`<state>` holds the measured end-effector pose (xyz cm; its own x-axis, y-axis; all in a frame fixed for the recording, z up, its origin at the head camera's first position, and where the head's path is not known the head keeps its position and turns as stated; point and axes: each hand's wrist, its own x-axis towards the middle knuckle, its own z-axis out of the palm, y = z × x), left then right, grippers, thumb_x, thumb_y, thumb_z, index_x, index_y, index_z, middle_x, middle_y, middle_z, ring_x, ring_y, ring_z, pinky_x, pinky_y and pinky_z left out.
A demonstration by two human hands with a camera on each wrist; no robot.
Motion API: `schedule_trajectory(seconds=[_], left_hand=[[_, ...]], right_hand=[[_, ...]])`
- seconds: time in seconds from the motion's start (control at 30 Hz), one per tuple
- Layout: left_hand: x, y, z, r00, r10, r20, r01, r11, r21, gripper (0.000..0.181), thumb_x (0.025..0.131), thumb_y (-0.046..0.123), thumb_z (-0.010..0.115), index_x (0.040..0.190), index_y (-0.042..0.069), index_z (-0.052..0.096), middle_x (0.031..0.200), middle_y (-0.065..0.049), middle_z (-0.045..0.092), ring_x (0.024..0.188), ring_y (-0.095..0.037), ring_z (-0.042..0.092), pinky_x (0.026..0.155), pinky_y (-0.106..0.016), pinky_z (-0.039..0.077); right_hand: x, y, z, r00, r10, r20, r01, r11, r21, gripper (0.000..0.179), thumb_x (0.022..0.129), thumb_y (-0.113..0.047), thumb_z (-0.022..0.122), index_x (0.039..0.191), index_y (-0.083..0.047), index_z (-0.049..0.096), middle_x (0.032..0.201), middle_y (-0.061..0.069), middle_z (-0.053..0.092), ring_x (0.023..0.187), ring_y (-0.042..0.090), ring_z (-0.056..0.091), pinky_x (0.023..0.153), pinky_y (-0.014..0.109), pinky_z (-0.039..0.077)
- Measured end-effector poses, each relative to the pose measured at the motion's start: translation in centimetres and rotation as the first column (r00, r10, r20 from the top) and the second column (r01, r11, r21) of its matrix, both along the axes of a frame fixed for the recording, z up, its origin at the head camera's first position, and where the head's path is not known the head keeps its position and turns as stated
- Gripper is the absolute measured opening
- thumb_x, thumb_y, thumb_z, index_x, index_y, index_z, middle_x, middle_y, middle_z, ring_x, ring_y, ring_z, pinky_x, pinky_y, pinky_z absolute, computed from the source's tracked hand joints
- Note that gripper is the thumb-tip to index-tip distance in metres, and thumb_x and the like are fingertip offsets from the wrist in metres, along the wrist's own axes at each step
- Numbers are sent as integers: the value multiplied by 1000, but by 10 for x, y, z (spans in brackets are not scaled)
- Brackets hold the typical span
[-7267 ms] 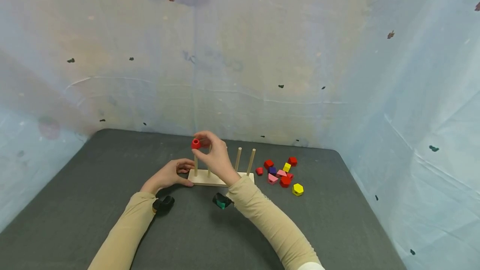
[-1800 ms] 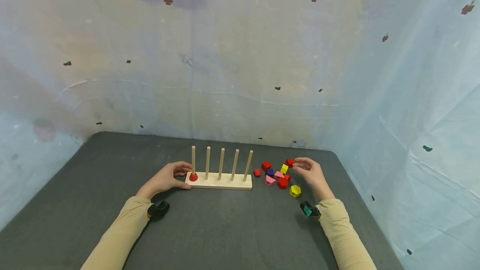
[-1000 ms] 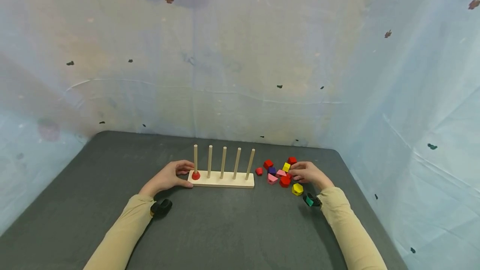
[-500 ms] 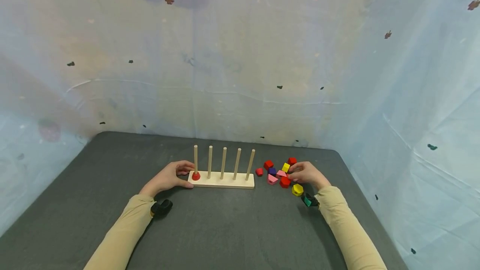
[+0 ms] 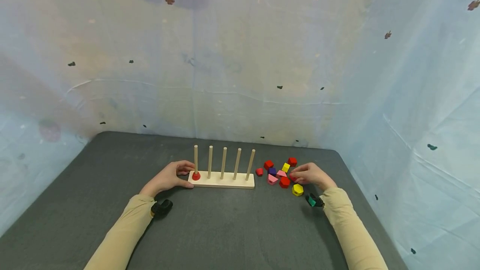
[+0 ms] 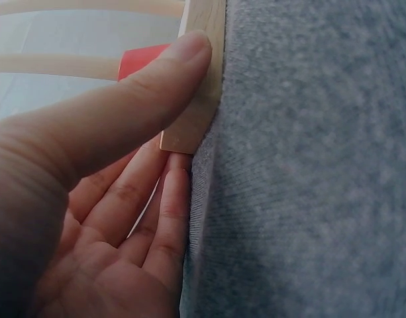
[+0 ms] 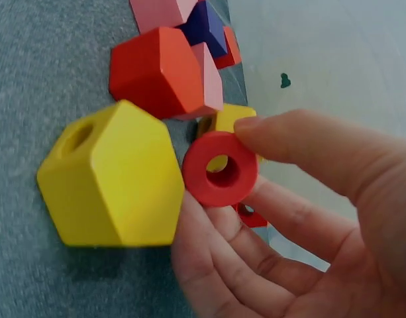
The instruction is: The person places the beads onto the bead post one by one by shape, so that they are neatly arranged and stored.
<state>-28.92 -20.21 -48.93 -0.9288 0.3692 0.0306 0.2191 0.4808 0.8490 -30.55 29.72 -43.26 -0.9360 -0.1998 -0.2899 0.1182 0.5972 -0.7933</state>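
My left hand (image 5: 168,177) holds the left end of a light wooden peg stand (image 5: 225,180), its thumb on the near edge and its fingers at the end and behind. Several upright pegs rise from the stand. A red cone-like bead (image 5: 196,176) sits at the foot of the leftmost peg; in the left wrist view the thumb partly covers this red bead (image 6: 140,59). Over by the loose beads, my right hand (image 5: 313,175) pinches a small round red bead (image 7: 197,169) between thumb and fingers. Its hole faces the right wrist camera.
Left of the right hand lie loose beads: a yellow hexagonal bead (image 5: 298,190), a red bead (image 5: 284,182), a pink bead (image 5: 272,179), a dark blue bead (image 5: 272,171), a small yellow bead (image 5: 286,167) and other red ones. A grey table (image 5: 210,228) meets a draped sheet behind.
The red cone-like bead has gone from my right hand to the base of the leftmost peg. My right hand moved right to the beads and now pinches another red one. The left hand stays.
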Motion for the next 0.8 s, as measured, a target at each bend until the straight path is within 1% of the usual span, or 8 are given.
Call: schedule_trajectory(seconds=[0.1,0.2,0.3,0.33,0.47,0.6,0.73,0.8], left_hand=[[0,0,0,1000,-1,-2,1,1000,1,69,68,21,87,128,4,56,125,-15,58,114,-33,55,98,-49,44],[-1,0,0,1000,2,-2,-2,1000,-3,69,68,21,87,128,4,56,125,-15,58,114,-32,55,98,-48,44],[-2,-1,-2,1000,3,-2,-3,1000,-4,69,69,21,87,128,4,56,125,-15,58,115,-33,55,98,-49,44],[-2,-1,-2,1000,3,-3,-3,1000,-4,69,69,21,87,128,4,56,125,-15,58,115,-33,55,98,-49,44],[-2,-2,-2,1000,5,-4,-5,1000,0,69,68,21,87,128,4,56,125,-15,58,115,-33,55,98,-49,44],[-1,-1,-1,1000,5,-3,-5,1000,-2,69,68,21,87,127,4,56,124,-14,59,114,-32,55,98,-49,44],[1,0,1,1000,1,-8,-1,1000,-4,69,68,21,87,127,3,56,122,-13,59,113,-33,55,99,-50,43],[1,0,2,1000,-1,-9,1,1000,-6,69,68,21,87,127,3,56,122,-14,59,113,-33,55,99,-51,43]], right_hand=[[2,5,2,1000,20,-3,-20,1000,-21,34,96,-16,60,119,9,61,112,19,65,93,28,65,84,38,55],[2,9,5,1000,19,2,-19,995,-95,36,97,-17,58,121,10,59,116,22,63,99,29,64,87,38,53],[3,13,10,1000,26,-4,-26,981,-192,42,97,-19,58,126,12,54,123,27,57,107,32,60,94,41,49],[3,13,13,1000,17,-7,-18,975,-223,45,97,-20,59,128,12,52,125,28,56,109,33,59,96,42,47],[2,13,24,999,15,-48,-27,961,-274,53,98,-25,58,133,12,46,133,28,49,113,30,58,101,46,42],[2,9,40,997,12,-76,-36,944,-327,53,99,-25,55,135,12,43,134,26,49,114,27,56,103,45,39],[3,1,55,993,15,-117,-57,928,-367,51,99,-25,55,133,11,45,127,19,55,114,26,56,101,38,43],[4,-6,63,990,18,-142,-73,917,-391,49,98,-25,57,131,10,46,124,17,56,113,27,56,100,35,44]])
